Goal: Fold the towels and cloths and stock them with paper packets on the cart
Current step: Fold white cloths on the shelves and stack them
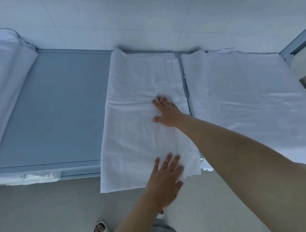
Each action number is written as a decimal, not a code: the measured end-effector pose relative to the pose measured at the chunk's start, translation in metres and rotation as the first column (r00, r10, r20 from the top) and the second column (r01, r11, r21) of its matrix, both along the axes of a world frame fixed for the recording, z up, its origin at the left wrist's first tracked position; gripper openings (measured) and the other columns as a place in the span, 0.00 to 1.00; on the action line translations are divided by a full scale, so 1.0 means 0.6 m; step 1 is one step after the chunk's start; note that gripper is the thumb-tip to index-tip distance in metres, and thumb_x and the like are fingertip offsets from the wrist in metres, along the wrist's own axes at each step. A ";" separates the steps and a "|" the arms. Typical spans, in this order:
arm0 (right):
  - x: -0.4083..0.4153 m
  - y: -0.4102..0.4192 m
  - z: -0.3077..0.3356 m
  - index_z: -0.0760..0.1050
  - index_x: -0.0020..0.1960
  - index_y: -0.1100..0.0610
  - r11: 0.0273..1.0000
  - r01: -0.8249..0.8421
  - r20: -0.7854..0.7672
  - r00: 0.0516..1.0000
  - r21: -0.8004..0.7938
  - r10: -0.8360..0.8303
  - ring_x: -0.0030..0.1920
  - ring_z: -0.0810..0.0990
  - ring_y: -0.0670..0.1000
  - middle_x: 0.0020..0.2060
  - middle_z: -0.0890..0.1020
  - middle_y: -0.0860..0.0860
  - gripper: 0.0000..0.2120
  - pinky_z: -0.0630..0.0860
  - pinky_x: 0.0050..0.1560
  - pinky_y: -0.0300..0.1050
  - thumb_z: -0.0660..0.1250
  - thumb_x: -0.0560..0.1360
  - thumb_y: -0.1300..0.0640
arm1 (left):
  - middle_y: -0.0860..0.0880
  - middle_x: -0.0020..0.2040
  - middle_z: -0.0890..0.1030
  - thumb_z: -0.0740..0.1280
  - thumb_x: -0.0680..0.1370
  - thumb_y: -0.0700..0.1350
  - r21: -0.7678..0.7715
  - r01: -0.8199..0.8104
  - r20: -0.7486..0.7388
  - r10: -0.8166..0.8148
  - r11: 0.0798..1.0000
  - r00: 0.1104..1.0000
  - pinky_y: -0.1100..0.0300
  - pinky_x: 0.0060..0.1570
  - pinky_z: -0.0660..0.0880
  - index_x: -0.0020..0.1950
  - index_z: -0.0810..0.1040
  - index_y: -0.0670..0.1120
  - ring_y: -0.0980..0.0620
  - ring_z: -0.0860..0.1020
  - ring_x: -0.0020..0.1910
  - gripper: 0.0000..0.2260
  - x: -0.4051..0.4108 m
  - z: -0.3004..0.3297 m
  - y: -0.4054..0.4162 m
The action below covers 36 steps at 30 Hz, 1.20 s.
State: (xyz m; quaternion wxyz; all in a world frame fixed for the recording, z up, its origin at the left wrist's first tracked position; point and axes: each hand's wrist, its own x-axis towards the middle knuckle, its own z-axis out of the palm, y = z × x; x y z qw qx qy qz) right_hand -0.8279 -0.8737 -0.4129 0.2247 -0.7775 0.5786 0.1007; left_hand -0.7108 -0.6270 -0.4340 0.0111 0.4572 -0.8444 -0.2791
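Both forearms bare, no sleeves showing; grey trousers (162,229) down below, and a white open-toed slipper (100,230) at near left.

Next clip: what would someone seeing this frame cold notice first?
Two bare hands pressed flat on a white folded cloth in the middle of the cart top: the right hand further up, the left hand at its near edge, which overhangs the cart. A second white cloth stack lies just to the right, and more white fabric bunches at the far left.
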 end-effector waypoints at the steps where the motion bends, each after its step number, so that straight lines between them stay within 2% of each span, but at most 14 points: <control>1: 0.003 0.001 -0.001 0.41 0.85 0.49 1.000 0.009 0.003 1.000 -0.003 -0.009 0.83 0.39 0.53 0.84 0.40 0.50 0.43 0.43 0.82 0.58 0.65 0.81 0.40 | 0.55 0.85 0.46 0.57 0.85 0.55 0.023 0.043 -0.032 -0.043 0.999 0.999 0.40 0.80 0.40 0.83 0.58 0.55 0.51 0.37 0.83 0.25 -0.028 0.004 0.009; 4: 0.003 -0.001 -0.002 0.41 0.85 0.48 1.000 0.005 -0.001 1.000 -0.006 -0.005 0.84 0.39 0.53 0.84 0.39 0.50 0.43 0.44 0.82 0.58 0.64 0.82 0.41 | 0.52 0.85 0.53 0.58 0.85 0.54 0.097 0.061 -0.188 -0.041 0.993 0.981 0.47 0.82 0.44 0.81 0.62 0.53 0.51 0.45 0.84 0.24 -0.068 0.022 0.008; 6: -0.001 -0.001 -0.004 0.41 0.85 0.48 1.000 -0.010 -0.004 1.000 -0.005 0.010 0.84 0.39 0.53 0.84 0.39 0.50 0.42 0.43 0.82 0.57 0.63 0.82 0.40 | 0.51 0.83 0.61 0.58 0.84 0.52 0.053 -0.037 -0.273 0.050 0.998 0.961 0.52 0.81 0.45 0.79 0.68 0.52 0.50 0.53 0.83 0.22 -0.051 0.030 -0.015; 8: -0.004 0.003 -0.010 0.41 0.85 0.47 1.000 -0.013 -0.005 1.000 -0.022 0.013 0.84 0.39 0.53 0.84 0.39 0.49 0.41 0.42 0.82 0.57 0.61 0.82 0.39 | 0.48 0.80 0.68 0.60 0.83 0.47 -0.053 -0.184 -0.281 0.163 0.981 0.946 0.48 0.81 0.53 0.76 0.73 0.50 0.47 0.62 0.81 0.21 -0.008 0.031 -0.058; 10: -0.003 0.012 -0.020 0.41 0.85 0.47 0.998 -0.008 0.000 1.000 -0.065 0.008 0.83 0.39 0.53 0.84 0.39 0.49 0.39 0.42 0.82 0.57 0.57 0.83 0.37 | 0.45 0.80 0.66 0.62 0.82 0.46 -0.148 -0.342 -0.174 0.316 0.928 0.933 0.42 0.78 0.59 0.78 0.70 0.49 0.43 0.62 0.80 0.23 0.057 0.027 -0.115; 12: -0.002 0.025 -0.033 0.41 0.85 0.48 0.991 -0.007 0.009 1.000 -0.135 0.008 0.83 0.38 0.54 0.84 0.39 0.50 0.38 0.42 0.82 0.59 0.54 0.83 0.36 | 0.45 0.84 0.55 0.60 0.84 0.51 -0.182 -0.457 -0.001 0.464 0.871 0.886 0.41 0.79 0.54 0.83 0.58 0.50 0.42 0.53 0.83 0.28 0.131 0.016 -0.168; 15: -0.004 0.053 -0.052 0.42 0.85 0.49 0.971 -0.015 0.052 0.998 -0.239 0.028 0.84 0.39 0.53 0.84 0.42 0.49 0.36 0.43 0.82 0.59 0.52 0.84 0.37 | 0.43 0.85 0.50 0.54 0.84 0.57 -0.212 -0.464 0.107 0.493 0.860 0.864 0.45 0.80 0.51 0.85 0.52 0.48 0.43 0.49 0.84 0.31 0.205 -0.002 -0.195; 18: -0.005 0.088 -0.064 0.43 0.85 0.50 0.951 -0.031 0.070 0.996 -0.308 0.055 0.84 0.41 0.52 0.84 0.44 0.47 0.36 0.44 0.82 0.58 0.51 0.83 0.38 | 0.43 0.82 0.61 0.58 0.80 0.61 -0.215 -0.482 0.114 0.512 0.849 0.851 0.44 0.76 0.62 0.83 0.61 0.48 0.41 0.61 0.81 0.34 0.200 -0.002 -0.164; 20: -0.011 0.115 -0.067 0.43 0.85 0.49 0.943 -0.060 0.070 0.994 -0.326 0.087 0.84 0.41 0.51 0.84 0.44 0.45 0.37 0.46 0.82 0.59 0.51 0.82 0.37 | 0.46 0.72 0.75 0.64 0.75 0.58 -0.235 -0.514 0.069 0.542 0.825 0.838 0.45 0.64 0.73 0.76 0.73 0.48 0.40 0.74 0.68 0.30 0.192 0.008 -0.158; 22: -0.021 0.145 -0.069 0.41 0.85 0.48 0.936 -0.111 0.072 0.987 -0.335 0.143 0.84 0.40 0.50 0.84 0.43 0.44 0.37 0.50 0.82 0.60 0.51 0.82 0.37 | 0.49 0.64 0.79 0.66 0.74 0.54 -0.295 -0.490 0.034 0.522 0.820 0.852 0.47 0.56 0.74 0.70 0.78 0.48 0.42 0.77 0.60 0.25 0.200 0.020 -0.179; 24: -0.029 0.169 -0.070 0.41 0.85 0.47 0.930 -0.150 0.074 0.980 -0.335 0.185 0.84 0.39 0.49 0.84 0.42 0.43 0.37 0.52 0.81 0.61 0.52 0.83 0.37 | 0.48 0.72 0.75 0.69 0.77 0.53 -0.324 -0.419 0.059 0.460 0.848 0.886 0.45 0.66 0.71 0.74 0.74 0.49 0.41 0.72 0.70 0.26 0.214 0.031 -0.217; 27: -0.035 0.194 -0.072 0.42 0.85 0.46 0.926 -0.186 0.073 0.973 -0.329 0.221 0.84 0.40 0.50 0.84 0.42 0.44 0.36 0.51 0.82 0.61 0.54 0.83 0.38 | 0.51 0.85 0.54 0.61 0.83 0.60 -0.282 -0.300 0.186 0.359 0.911 0.915 0.39 0.77 0.56 0.83 0.59 0.56 0.45 0.51 0.83 0.29 0.233 0.030 -0.272; 31: -0.038 0.213 -0.065 0.44 0.85 0.45 0.936 -0.203 0.080 0.969 -0.289 0.235 0.84 0.40 0.49 0.84 0.42 0.43 0.36 0.48 0.82 0.59 0.54 0.82 0.37 | 0.56 0.84 0.40 0.52 0.82 0.68 -0.138 -0.330 0.255 0.355 0.934 0.899 0.35 0.77 0.53 0.84 0.44 0.58 0.52 0.39 0.83 0.34 0.251 0.001 -0.281; 36: 0.028 0.143 -0.040 0.50 0.84 0.50 0.930 -0.201 0.062 0.971 -0.309 0.231 0.84 0.49 0.53 0.84 0.50 0.48 0.33 0.51 0.79 0.65 0.53 0.83 0.41 | 0.57 0.84 0.37 0.49 0.78 0.73 -0.158 -0.350 0.251 0.380 0.923 0.890 0.36 0.77 0.53 0.84 0.40 0.59 0.53 0.37 0.83 0.39 0.247 -0.010 -0.275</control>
